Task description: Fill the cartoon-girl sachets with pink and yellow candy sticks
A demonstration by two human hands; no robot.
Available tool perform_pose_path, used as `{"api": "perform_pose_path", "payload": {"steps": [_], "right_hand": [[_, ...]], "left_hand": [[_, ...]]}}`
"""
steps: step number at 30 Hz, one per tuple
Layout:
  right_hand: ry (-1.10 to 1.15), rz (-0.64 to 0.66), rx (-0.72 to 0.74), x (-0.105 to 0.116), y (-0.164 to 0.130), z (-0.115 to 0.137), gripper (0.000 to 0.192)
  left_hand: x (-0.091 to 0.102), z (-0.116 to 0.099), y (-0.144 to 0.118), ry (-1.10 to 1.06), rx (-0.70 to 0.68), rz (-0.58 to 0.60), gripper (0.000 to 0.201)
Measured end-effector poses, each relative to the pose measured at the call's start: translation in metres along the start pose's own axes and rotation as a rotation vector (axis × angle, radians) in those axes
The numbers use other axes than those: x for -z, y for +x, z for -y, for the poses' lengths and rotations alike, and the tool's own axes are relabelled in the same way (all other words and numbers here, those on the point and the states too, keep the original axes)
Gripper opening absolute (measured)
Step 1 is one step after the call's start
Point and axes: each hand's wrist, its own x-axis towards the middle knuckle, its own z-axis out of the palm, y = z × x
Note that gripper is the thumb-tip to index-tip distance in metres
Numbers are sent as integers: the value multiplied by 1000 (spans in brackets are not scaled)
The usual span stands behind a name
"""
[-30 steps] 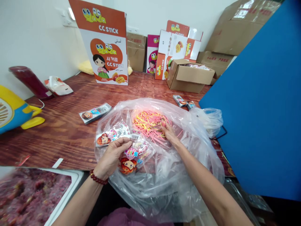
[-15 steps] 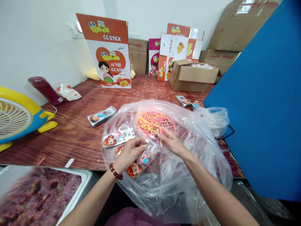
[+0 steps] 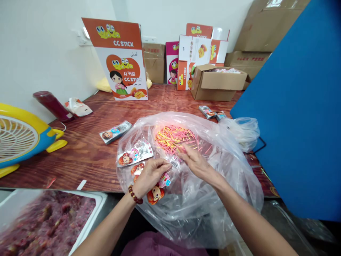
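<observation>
Pinching a printed sachet (image 3: 160, 185) over the plastic bag (image 3: 202, 199) on the desk (image 3: 80, 153), left hand (image 3: 149, 176) may fumble it as right hand (image 3: 195, 163), fingers loosely closed on sticks (image 3: 173, 137), risks scattering them.

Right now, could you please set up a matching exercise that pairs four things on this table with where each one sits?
Things:
1. Loose candy sticks
2. Fan
3. Open brown carton
4. Printed pouch

Places:
A. At the far side of the table, near the wall
B. In the left hand's fingers
C. Inside the clear plastic bag
D. At the table's left edge

Pairs: 1-C, 2-D, 3-A, 4-B
</observation>
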Motion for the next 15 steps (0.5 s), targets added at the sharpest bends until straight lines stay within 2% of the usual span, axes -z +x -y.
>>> {"api": "perform_pose_path", "payload": {"steps": [4, 7, 11, 15], "right_hand": [[548, -211, -40, 0, -1, 12, 11], [814, -355, 0, -6, 0, 26, 11], [1012, -416, 39, -17, 3, 40, 7], [1062, -429, 42, -25, 5, 42, 5]], "left_hand": [[-4, 2, -5, 4, -77, -32, 27], [-7, 6, -7, 8, -124, -57, 28], [-11, 11, -8, 20, -171, -59, 31], [-12, 12, -8, 39, -175, -55, 31]]}}
